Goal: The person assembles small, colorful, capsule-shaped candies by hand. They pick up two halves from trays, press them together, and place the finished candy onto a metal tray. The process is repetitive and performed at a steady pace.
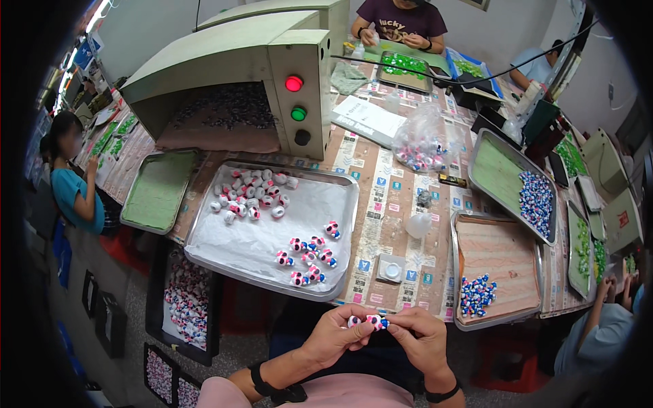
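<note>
Close to my body, just off the table's near edge, both hands hold one small toy figure (373,321) with a white and pink head and a blue part. My left hand (332,338) pinches it from the left, by the pink and white side. The fingers of my right hand (423,334) are closed on its blue end. Ahead to the left, a metal tray (197,262) lined with white paper carries a cluster of white and pink toy heads (253,192) and, nearer me, several joined figures (311,253). Small blue and white toy bodies (477,295) lie in a tray at the right.
A cream machine (299,64) with red and green lights stands behind the lined tray. A clear bag of toy parts (425,146), a plastic bottle (419,225) and a small white dish (390,270) sit mid-table. Below left is a black crate (155,319). Other people work around.
</note>
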`<state>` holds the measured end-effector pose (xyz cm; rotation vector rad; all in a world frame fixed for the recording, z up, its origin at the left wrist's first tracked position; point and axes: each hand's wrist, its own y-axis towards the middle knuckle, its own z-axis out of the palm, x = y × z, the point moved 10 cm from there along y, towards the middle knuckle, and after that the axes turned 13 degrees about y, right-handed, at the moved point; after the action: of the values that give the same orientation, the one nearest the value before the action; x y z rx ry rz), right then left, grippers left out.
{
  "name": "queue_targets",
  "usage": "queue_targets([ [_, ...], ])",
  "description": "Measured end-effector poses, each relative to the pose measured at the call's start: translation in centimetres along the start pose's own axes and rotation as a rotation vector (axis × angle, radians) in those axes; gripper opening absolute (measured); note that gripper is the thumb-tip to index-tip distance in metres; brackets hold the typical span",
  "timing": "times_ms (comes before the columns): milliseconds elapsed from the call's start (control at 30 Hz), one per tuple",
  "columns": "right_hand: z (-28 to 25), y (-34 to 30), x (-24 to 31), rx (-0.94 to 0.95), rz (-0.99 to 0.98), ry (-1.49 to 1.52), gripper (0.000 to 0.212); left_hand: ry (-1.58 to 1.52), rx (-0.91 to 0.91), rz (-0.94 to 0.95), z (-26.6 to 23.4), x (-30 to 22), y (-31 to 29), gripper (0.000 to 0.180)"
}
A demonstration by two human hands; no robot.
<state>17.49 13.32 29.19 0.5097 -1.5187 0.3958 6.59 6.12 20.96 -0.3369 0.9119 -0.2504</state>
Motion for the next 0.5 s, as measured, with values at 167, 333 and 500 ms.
queue_targets([
  [167, 0.4, -0.3, -0.6, 0.026, 0.005, 0.033, 0.018, 0.02, -0.007, -0.025, -0.2, 0.0, -0.6, 0.027],
  [333, 0.4, -0.6, -0.1, 0.06, 0.026, 0.105, 0.018, 0.425, -0.158, 0.126, -2.0, -5.9, -2.4, 0.023],
  [500, -2.6, -1.8, -1.1, -0.062, 0.021, 0.065, 0.018, 1.05, -0.662, 0.557, -8.3, -16.2, -6.0, 0.022],
])
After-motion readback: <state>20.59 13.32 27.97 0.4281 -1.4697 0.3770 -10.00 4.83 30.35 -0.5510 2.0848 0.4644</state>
